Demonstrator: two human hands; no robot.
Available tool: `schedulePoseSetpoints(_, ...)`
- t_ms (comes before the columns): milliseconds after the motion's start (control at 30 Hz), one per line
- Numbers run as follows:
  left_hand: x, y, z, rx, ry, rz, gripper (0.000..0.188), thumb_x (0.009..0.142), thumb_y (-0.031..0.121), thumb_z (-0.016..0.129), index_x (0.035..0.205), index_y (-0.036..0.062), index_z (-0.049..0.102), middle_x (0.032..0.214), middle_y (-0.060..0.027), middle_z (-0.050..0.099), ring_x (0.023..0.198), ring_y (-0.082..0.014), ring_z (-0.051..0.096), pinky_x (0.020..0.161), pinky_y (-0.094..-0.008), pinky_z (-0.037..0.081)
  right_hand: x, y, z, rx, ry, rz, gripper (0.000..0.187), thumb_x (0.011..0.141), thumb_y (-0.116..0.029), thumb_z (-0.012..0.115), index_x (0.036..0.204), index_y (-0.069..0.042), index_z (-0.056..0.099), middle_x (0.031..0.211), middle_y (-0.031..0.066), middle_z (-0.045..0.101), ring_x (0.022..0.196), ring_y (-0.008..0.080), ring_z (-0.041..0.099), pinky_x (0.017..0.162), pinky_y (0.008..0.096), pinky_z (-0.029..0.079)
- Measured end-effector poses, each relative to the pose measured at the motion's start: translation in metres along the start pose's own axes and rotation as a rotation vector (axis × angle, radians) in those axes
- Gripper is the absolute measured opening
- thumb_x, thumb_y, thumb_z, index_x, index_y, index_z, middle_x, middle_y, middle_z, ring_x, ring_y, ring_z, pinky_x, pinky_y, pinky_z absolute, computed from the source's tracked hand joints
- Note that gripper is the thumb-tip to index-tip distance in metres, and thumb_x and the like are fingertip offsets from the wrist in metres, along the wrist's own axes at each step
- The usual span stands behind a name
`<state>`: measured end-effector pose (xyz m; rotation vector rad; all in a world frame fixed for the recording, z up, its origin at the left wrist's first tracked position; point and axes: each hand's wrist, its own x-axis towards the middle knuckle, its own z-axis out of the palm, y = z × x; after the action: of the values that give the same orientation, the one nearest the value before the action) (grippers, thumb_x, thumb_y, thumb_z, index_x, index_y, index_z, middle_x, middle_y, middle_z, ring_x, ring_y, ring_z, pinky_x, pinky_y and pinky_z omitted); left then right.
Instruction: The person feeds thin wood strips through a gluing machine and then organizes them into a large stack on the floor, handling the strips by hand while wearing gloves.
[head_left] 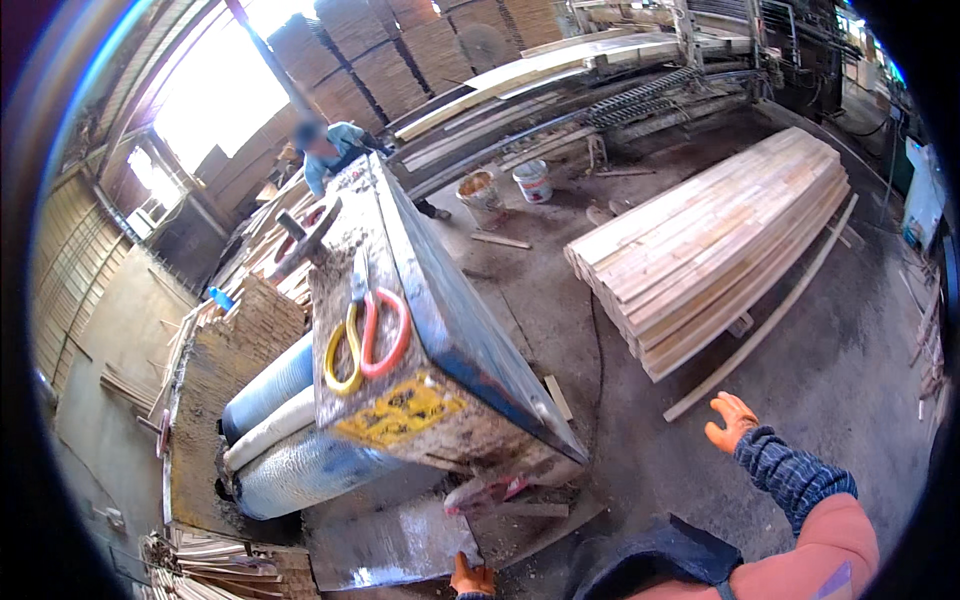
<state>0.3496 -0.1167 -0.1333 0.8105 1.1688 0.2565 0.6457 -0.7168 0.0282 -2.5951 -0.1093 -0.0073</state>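
Observation:
My right hand (733, 420), in an orange glove, is held out over the floor with its fingers apart and nothing in it. It is nearest to a long thin wooden strip (760, 350) on the floor. My left hand (472, 577), also orange-gloved, is low in the view at the corner of a smooth metal plate (385, 545). One finger stretches toward the plate's edge; whether it touches I cannot tell. Above the plate, a dusty machine holds rollers (310, 478). Scissors (368, 335) with one yellow and one red handle loop lie on its housing (440, 300).
A large stack of wooden planks (710, 235) stands to the right. Two buckets (532, 182) are farther back. A person (335, 150) in a light blue top is beyond the machine. Wooden strips (215, 570) lie at the lower left. A dark cable (598, 350) runs along the floor.

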Motion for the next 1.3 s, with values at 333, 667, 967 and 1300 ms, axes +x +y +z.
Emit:
schedulePoseSetpoints(333, 0.003, -0.030, 0.035, 0.137, 0.295, 0.115, 0.051, 0.097, 0.053, 0.053, 0.139, 0.0238, 0.053, 0.132, -0.0012, 0.065, 0.121, -0.0262, 0.057, 0.102, -0.0498, 0.044, 0.062, -0.043, 0.039, 0.190, -0.521, 0.041, 0.059, 0.084, -0.042, 0.066, 0.129, -0.004, 0.065, 0.137, 0.0192, 0.063, 0.132, 0.0345, 0.056, 0.113, 0.0403, 0.043)
schedulePoseSetpoints(667, -0.053, -0.096, 0.112, 0.200, 0.254, 0.290, 0.060, 0.100, 0.048, 0.051, 0.150, 0.0142, 0.047, 0.138, -0.0143, 0.060, 0.122, -0.0313, 0.058, 0.096, -0.0488, 0.051, 0.175, -0.012, 0.029, 0.037, -0.705, 0.027, 0.063, 0.085, -0.050, 0.064, 0.135, -0.011, 0.064, 0.142, 0.0158, 0.061, 0.134, 0.0334, 0.055, 0.114, 0.0407, 0.042)
schedulePoseSetpoints(967, -0.180, -0.234, 0.155, -0.460, 0.206, -0.096, 0.037, 0.098, 0.046, 0.055, 0.119, 0.0169, 0.062, 0.071, -0.0060, 0.054, 0.054, -0.0224, 0.049, 0.042, -0.0387, 0.032, 0.271, 0.055, 0.038, 0.101, -0.849, -0.106, 0.052, 0.088, -0.036, 0.069, 0.128, -0.003, 0.068, 0.121, 0.0175, 0.073, 0.117, 0.0286, 0.067, 0.103, 0.0369, 0.051)
schedulePoseSetpoints(1300, -0.348, -0.324, 0.247, -0.604, 0.980, -0.132, 0.070, 0.091, 0.024, 0.073, 0.150, 0.0003, 0.045, 0.112, -0.0101, 0.064, 0.089, -0.0205, 0.064, 0.067, -0.0339, 0.049, 0.304, 0.012, 0.100, 0.099, -1.155, -0.299, 0.040, 0.090, -0.020, 0.072, 0.125, 0.000, 0.070, 0.117, 0.0133, 0.074, 0.108, 0.0241, 0.068, 0.095, 0.0337, 0.053)
